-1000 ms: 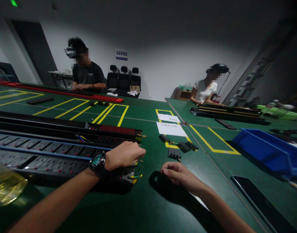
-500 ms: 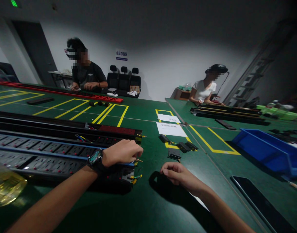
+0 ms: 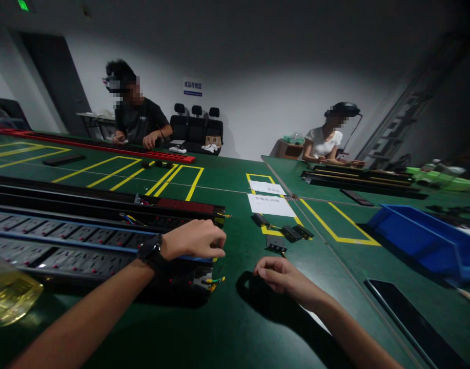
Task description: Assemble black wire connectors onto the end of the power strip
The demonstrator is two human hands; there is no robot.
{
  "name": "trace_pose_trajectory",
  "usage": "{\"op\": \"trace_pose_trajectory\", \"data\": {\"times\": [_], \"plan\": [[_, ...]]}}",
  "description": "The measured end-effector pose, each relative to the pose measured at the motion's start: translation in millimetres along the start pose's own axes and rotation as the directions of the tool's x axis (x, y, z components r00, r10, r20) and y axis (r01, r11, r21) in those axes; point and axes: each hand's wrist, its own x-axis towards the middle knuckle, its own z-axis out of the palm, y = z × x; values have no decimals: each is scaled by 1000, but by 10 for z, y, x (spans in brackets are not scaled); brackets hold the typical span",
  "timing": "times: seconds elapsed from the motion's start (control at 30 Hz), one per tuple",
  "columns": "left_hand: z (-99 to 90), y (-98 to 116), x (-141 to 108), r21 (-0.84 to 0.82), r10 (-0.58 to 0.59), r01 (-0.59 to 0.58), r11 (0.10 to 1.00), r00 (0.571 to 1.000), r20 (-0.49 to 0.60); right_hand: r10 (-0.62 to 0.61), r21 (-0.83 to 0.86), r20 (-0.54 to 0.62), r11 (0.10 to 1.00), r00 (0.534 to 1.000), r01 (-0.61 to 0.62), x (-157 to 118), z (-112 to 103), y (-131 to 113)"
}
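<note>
My left hand (image 3: 196, 240), with a dark watch on its wrist, is over the right end of a long black socket strip (image 3: 81, 233). Its fingers are curled in; what they hold, if anything, is hidden. Just below it, yellow and green wire ends (image 3: 215, 281) stick out of the nearer strip (image 3: 81, 260). My right hand (image 3: 275, 274) hovers above the green table, fingers curled together, and I cannot make out anything in it. Beyond it lie several small black modules (image 3: 292, 233) with short wires.
A blue bin (image 3: 423, 241) and a dark phone-like slab (image 3: 415, 323) are at the right. White papers (image 3: 271, 205) lie mid-table. A yellow transparent container (image 3: 12, 292) is at the left edge. Two people sit across, by a red frame (image 3: 169, 155) and black strips (image 3: 358, 178).
My left thumb and fingers have shifted slightly, and a wire tip seen beside them is now hidden. My right hand is still. The left person's hand moved right; the other person's hands shifted.
</note>
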Motion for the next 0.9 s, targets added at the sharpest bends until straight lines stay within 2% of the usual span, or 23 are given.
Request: {"op": "trace_pose_trajectory", "data": {"times": [0.13,0.3,0.4,0.53,0.6,0.67,0.73,0.8,0.83,0.9], "plan": [[16,-133,34,-38,-35,31,999,994,-101,12,-9,-3,1000,1000,-12,0,2,-13],[264,-352,134,-74,-35,21,997,981,-191,25,-2,-9,1000,1000,-25,-2,-13,-8],[352,-410,161,-64,-39,25,998,974,-222,15,3,-7,1000,1000,-15,-8,-21,-1],[341,-406,152,-31,-51,46,998,977,-208,-9,14,-3,1000,1000,9,-4,-10,20],[325,-397,145,-8,-52,51,999,978,-203,-29,42,-37,999,999,31,11,-5,34],[320,-393,142,7,-51,54,999,976,-212,-74,95,-137,992,988,88,32,-19,39],[326,-394,143,12,-51,55,998,976,-212,-136,137,-306,973,942,184,50,-67,31],[338,-400,147,20,-57,62,998,978,-199,-183,92,-480,962,858,257,57,-155,17],[344,-404,149,24,-61,67,997,979,-193,-208,22,-549,964,810,263,55,-211,13],[356,-411,153,33,-68,75,997,980,-188,-297,-224,-618,954,728,200,38,-336,15]]}}
